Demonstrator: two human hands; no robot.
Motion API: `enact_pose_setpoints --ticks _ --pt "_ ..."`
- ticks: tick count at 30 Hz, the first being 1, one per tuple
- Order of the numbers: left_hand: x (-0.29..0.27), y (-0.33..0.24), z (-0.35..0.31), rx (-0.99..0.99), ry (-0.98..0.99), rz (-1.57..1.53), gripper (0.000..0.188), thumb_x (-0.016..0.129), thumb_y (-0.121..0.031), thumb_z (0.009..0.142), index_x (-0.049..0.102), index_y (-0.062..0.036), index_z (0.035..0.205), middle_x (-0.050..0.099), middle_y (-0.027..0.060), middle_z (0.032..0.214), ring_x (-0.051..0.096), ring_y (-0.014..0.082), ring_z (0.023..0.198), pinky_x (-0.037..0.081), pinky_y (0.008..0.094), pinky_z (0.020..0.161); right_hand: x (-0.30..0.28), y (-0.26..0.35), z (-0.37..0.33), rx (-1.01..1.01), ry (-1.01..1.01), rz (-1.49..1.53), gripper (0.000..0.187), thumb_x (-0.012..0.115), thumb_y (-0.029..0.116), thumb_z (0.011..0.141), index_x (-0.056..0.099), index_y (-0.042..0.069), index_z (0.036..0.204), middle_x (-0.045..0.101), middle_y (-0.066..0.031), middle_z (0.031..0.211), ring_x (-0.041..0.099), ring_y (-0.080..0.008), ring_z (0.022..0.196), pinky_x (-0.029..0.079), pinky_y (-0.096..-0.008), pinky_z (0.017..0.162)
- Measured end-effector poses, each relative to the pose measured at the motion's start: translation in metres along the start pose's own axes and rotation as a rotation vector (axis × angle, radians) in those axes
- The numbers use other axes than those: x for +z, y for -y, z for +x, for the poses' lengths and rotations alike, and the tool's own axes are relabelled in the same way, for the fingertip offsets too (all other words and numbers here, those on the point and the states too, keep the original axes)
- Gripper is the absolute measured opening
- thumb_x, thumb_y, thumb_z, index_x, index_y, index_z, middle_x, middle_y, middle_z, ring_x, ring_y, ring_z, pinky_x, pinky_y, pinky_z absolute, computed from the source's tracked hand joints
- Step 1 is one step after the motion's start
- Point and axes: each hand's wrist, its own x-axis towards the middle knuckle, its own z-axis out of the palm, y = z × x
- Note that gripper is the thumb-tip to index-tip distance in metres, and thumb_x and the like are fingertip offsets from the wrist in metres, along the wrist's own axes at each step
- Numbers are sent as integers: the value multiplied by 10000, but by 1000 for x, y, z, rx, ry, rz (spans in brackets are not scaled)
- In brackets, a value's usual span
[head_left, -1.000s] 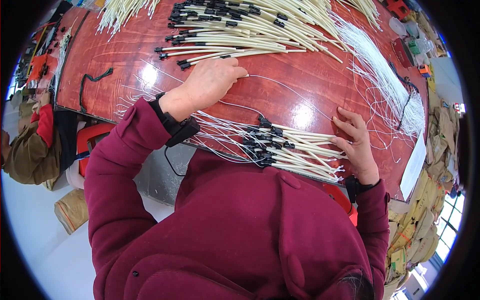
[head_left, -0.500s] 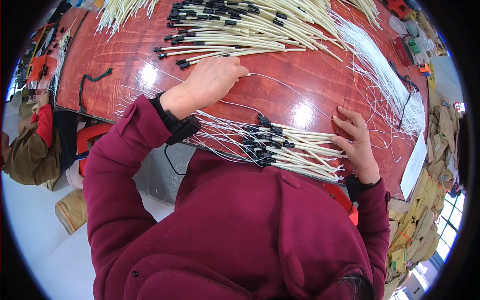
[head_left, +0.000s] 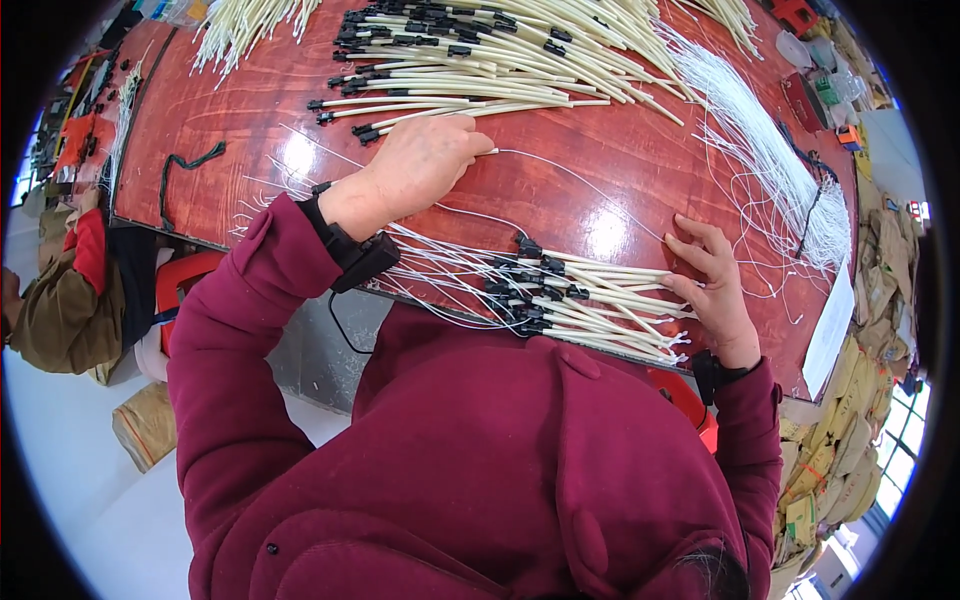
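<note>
White wire (head_left: 580, 175) at one, pinched by my left hand (head_left: 425, 165) at eleven; can't tell if my right hand (head_left: 716, 287) at three grips it. Near tubes (head_left: 610, 298), also three, look threaded; far tubes (head_left: 540, 84) at twelve look unthreaded; spare wire (head_left: 770, 160) sits at two.

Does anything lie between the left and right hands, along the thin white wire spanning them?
Nothing visible does. The wire curves from the left hand to the right hand across the red tabletop; one batch of cream tubes lies nearer the person, and a larger batch lies beyond.
</note>
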Motion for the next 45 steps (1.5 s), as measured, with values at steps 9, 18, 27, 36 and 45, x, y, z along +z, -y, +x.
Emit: enact_pose_setpoints --ticks 9,18,27,36,45 --pt "1 -2 1 -9 21 32 252 641 -67 886 721 -69 1124 658 114 971 666 347 906 531 454 762 1 2 0 -9 -7 -2 553 827 126 743 718 65 1281 567 -123 1425 519 -288 1306 406 -384 1105" --pt "3 -12 11 34 59 197 175 611 -54 873 705 -53 1022 648 107 927 683 321 888 552 428 732 -3 1 0 -16 16 -33 569 839 116 731 718 75 1286 566 -102 1430 517 -269 1251 415 -375 1075" --pt "31 -60 50 268 113 191 81 649 -82 796 699 -35 839 680 122 877 714 286 871 586 400 694 -1 15 9 -157 132 -205 690 685 457 902 588 -28 1383 485 -164 1527 492 -349 1270 358 -437 1130" --pt "50 -131 74 350 65 -31 143 675 -131 812 694 -29 912 686 140 955 702 309 868 582 416 694 15 19 24 -285 -49 -255 889 546 638 923 437 -29 1501 431 -213 1539 448 -399 1324 342 -493 1133" --pt "-1 -33 -9 -161 -200 -64 284 739 -161 873 645 -58 1120 636 118 1062 640 347 984 526 441 816 9 21 27 -148 -77 -316 670 684 301 910 488 61 1504 458 -155 1546 459 -359 1341 346 -456 1153"
